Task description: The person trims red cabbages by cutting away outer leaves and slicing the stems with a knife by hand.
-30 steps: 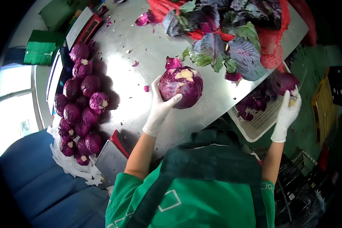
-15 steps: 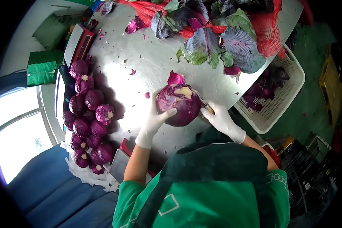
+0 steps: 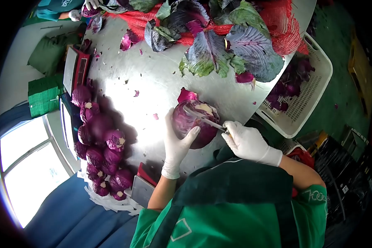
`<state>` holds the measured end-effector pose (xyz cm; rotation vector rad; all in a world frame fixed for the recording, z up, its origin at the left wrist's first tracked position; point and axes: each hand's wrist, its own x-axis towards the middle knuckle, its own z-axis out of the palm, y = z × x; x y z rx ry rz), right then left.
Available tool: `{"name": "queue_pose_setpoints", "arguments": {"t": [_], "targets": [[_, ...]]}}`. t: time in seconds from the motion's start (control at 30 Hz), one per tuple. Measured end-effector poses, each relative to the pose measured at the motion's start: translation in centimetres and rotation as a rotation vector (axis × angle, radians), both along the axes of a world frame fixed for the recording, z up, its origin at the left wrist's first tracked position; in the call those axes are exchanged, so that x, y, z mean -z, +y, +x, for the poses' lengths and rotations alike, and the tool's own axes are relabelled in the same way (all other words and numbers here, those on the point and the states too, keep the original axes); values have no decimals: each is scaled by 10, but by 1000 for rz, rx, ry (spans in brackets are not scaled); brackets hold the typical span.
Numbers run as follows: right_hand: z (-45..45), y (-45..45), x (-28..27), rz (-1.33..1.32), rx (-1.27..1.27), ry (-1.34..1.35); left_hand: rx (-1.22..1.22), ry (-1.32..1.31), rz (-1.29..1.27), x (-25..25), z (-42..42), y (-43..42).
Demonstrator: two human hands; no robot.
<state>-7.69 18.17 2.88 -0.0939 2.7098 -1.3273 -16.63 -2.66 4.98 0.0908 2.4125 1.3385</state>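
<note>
A large red cabbage (image 3: 202,134) with a pale cut patch on top rests on the metal table. My left hand (image 3: 178,142), in a white glove, grips its left side, thumb on the front. In my gloved right hand (image 3: 247,140) is a knife (image 3: 211,122), whose blade lies across the top of the cabbage near the pale patch. A loose magenta leaf (image 3: 187,95) sticks up behind the cabbage. To the left, several smaller red cabbages (image 3: 112,156) are piled at the table's edge.
Outer leaves (image 3: 208,51) lie on red netting (image 3: 277,29) at the back of the metal table (image 3: 153,78). A white basket (image 3: 291,130) at the right holds purple leaves. A co-worker's gloved hands (image 3: 75,15) show at the top left, by another cabbage.
My right hand has come from above the basket to the cabbage, letting go of a purple leaf. The knife blade has moved onto the cabbage's top. A co-worker's hands have come into view.
</note>
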Motion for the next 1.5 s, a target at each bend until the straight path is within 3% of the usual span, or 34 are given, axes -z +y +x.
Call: {"name": "queue_pose_setpoints", "arguments": {"t": [0.67, 0.73, 0.77, 0.83, 0.93, 0.97, 1.0, 1.03, 1.1, 1.13, 1.2, 1.27, 1.33, 1.4, 1.5], "targets": [[-32, 6, 24, 45, -172, -344, -33, 30, -59, 12, 0, -2], [-37, 8, 35, 8, -191, -446, 8, 57, -125, 8, -2, 3], [-34, 6, 65, 116, -169, -567, 95, 170, -204, 4, 3, 7], [-41, 4, 71, 117, -229, -541, 146, 292, -264, 6, 13, 7], [-47, -6, 66, -27, -119, -552, -119, -69, 150, 14, 8, -13], [-43, -10, 65, -121, -87, -549, -30, -34, 151, 26, 11, -36], [-40, -13, 66, -210, -53, -539, -69, -134, 334, 22, 14, -41], [-51, -16, 38, -484, 60, -830, -54, -147, 328, 25, 17, -53], [-46, -27, 39, -613, 93, -865, -23, -216, 288, 29, 22, -83], [-46, -31, 40, -722, 143, -879, -135, -339, 407, 20, 25, -79], [-49, -33, 43, -743, 79, -827, -198, -358, 467, 20, 25, -81], [-50, -37, 49, -631, 72, -358, -240, -322, 568, 29, 20, -83], [-60, -30, 39, -609, 80, -294, -268, -266, 612, 37, 13, -77], [-70, -18, 35, -422, 50, -211, -221, -146, 638, 39, -5, -65], [-88, -11, 28, -389, 26, -26, -200, -171, 601, 18, -28, -49]]}}
